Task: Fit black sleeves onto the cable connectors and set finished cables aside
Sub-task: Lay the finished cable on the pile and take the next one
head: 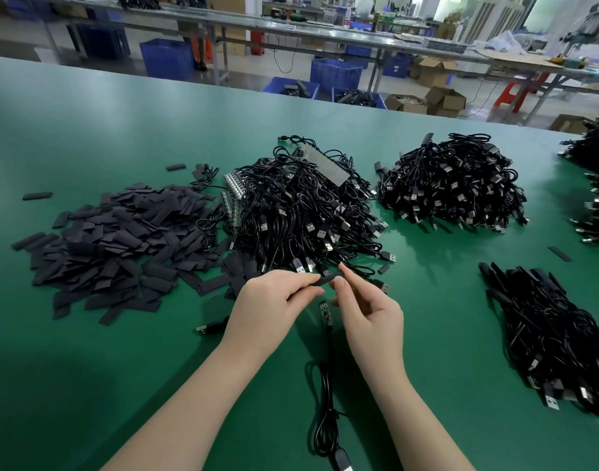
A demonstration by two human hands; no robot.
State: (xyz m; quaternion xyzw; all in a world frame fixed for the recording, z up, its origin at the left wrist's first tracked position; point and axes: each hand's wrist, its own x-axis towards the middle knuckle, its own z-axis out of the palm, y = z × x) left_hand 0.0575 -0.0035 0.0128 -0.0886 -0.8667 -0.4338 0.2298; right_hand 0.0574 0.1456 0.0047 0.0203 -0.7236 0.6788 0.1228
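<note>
A black cable (326, 399) lies on the green table (121, 385) at the lower edge of the view, between the two forearms; its coiled length runs from a USB plug (343, 462) at the bottom up to a small circuit-board connector (326, 314) resting flat on the table just below the hands. Above that connector, the left hand (274, 309) pinches one end of a black sleeve (328, 279) between thumb and curled fingers. The right hand (369, 311) pinches the other end of the same sleeve between thumb and forefinger, the remaining fingers loosely bent. The sleeve is held roughly level, clear of the table and apart from the connector below it. To the left of the hands, a wide heap of loose black sleeves (121, 246) is spread across the table. Directly beyond the hands, a large tangled pile of cables (304, 212) sits with USB plugs protruding toward the near side. A second pile of cables (454, 185) lies further right, well apart from the first. A flatter stack of cables (556, 338) lies at the right side of the table, near the right forearm. Blue crates (335, 74) and cardboard boxes (440, 100) stand on the floor beyond the table.
</note>
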